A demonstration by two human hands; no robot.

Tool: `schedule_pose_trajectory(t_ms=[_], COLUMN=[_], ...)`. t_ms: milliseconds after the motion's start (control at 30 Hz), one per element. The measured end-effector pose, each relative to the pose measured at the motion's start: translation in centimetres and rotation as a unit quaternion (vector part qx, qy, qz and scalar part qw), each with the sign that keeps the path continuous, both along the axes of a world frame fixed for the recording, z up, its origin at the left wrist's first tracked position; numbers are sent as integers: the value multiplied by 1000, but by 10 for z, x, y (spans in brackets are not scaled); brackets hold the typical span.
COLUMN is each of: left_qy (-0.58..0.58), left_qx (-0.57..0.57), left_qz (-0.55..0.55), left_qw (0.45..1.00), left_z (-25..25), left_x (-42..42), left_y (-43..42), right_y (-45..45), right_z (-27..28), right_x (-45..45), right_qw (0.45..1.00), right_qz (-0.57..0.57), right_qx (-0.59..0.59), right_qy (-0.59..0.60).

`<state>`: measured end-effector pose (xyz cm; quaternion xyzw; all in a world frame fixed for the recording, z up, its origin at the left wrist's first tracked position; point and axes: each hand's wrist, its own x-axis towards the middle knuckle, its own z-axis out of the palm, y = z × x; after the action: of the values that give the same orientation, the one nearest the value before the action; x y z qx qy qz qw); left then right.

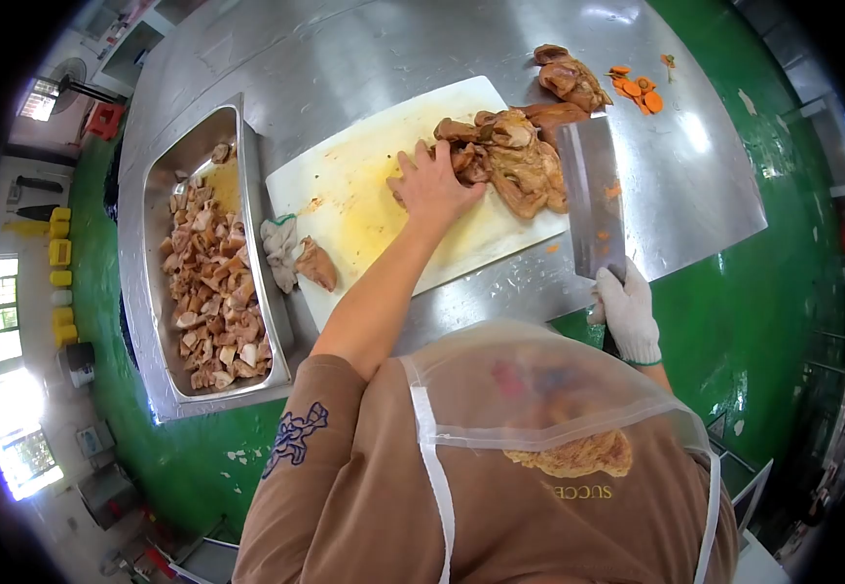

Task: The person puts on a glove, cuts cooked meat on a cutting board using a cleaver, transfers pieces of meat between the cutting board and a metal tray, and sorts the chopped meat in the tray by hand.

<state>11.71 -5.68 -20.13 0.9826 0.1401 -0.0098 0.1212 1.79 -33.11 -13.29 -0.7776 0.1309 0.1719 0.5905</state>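
Seen from above, a person in a brown shirt (384, 487) and a see-through apron (549, 389) stands at a metal table (364, 58); the bare left hand (432, 190) lies spread at the left end of brown, cooked-looking meat (525, 175), thumb and forefinger against it, though I cannot tell how firmly they grip; the right hand (627, 311), in a white knitted glove, is closed around the handle of a broad cleaver (593, 200), its blade raised beside the meat's right end; the meat is heaped on the right part of a white cutting board (354, 161), which is stained yellow; it looks glossy, so it would probably be soft, moderately heavy and slippery, its skin apt to slide or tear; a flat palm over the thickest part would likely hold it best, fingertips tucked back from the blade; left of the board stands a deep steel tray (246, 175) of chopped pieces (213, 302), with a crumpled glove (280, 248) and a loose chunk (316, 264) between the two; beyond the board lie another piece of meat (573, 80) and carrot slices (644, 92); around the table spreads a glossy green floor (724, 282), with bright windows (4, 321) and a standing fan (67, 73) at the left.
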Motion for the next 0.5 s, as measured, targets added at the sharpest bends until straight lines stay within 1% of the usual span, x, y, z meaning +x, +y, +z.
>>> schedule_pose_trajectory(t_ms=[67,167,267,367,467,500], left_qy=[18,-60,-84,-107,-180,-166], left_qx=[-5,-9,-18,-72,-150,-259], left_qz=[-37,-66,-94,-115,-79,-27], left_qw=[999,996,992,985,969,951], left_z=[-1,-9,-12,-20,-28,-25], left_x=[9,8,6,8,-1,-6], left_y=[1,-4,-1,17,41,50], right_y=[3,4,9,11,10,8], right_z=[-3,-14,-12,-7,-6,-7], right_x=[-3,-4,-4,-7,-8,-8], right_qw=[1000,999,999,998,998,999], right_qz=[17,32,52,60,54,51], right_qx=[-2,-8,8,22,14,7], right_qy=[-2,12,2,1,1,4])
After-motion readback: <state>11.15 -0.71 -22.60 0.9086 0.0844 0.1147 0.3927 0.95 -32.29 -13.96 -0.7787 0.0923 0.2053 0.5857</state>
